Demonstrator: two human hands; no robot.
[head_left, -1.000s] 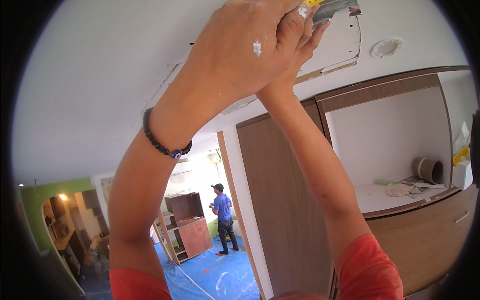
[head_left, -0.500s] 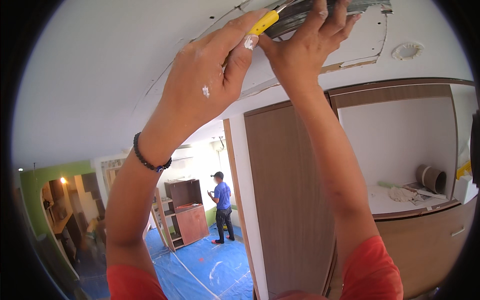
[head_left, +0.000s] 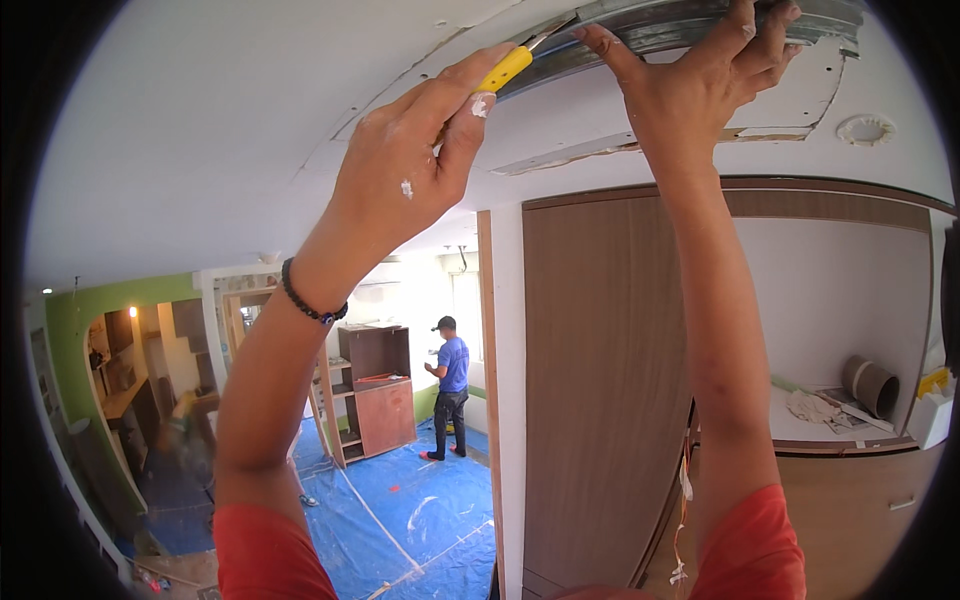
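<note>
Overhead, a curved grey metal strip (head_left: pixel 660 22) lines an opening in the cut white ceiling board (head_left: pixel 775 95). My left hand (head_left: pixel 405 160) grips a yellow-handled tool (head_left: pixel 505 70), whose narrow metal blade reaches up to the strip's left part; white smears mark the thumb and back of this hand. My right hand (head_left: pixel 690 90) is raised to the strip, its fingers spread and fingertips against the metal, thumb pointing toward the blade.
A brown wardrobe (head_left: pixel 600 380) stands beside a white niche holding a tube roll (head_left: pixel 868 385) and cloth (head_left: pixel 810 408). Through the doorway, a person in blue (head_left: pixel 452 365) stands by a shelving cabinet (head_left: pixel 385 420) on blue floor sheeting (head_left: pixel 420 530). A round ceiling cutout (head_left: pixel 865 130) is at right.
My hands have moved apart, the right going rightward along the strip and the left slightly left and down, bringing the yellow tool and more of the metal strip into view.
</note>
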